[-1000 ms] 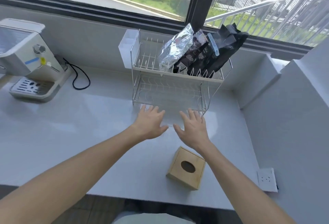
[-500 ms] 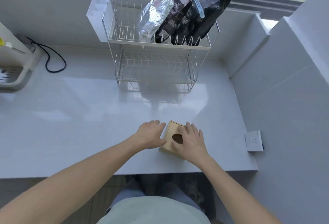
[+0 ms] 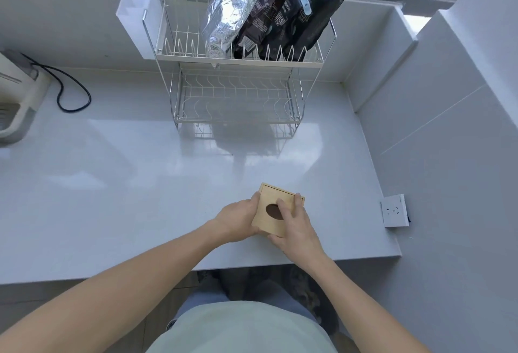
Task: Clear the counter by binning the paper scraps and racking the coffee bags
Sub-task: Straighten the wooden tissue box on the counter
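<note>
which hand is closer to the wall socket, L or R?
Right. The right hand grips the wooden box on the side facing the wall socket; the left hand holds the box's far side, farther from the socket.

Bare forearms with no sleeves in view, a pale green top, grey-blue trousers below.

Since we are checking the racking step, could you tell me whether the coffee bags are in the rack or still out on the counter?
In: the coffee bags stand leaning in the top tier of the wire rack.
</note>
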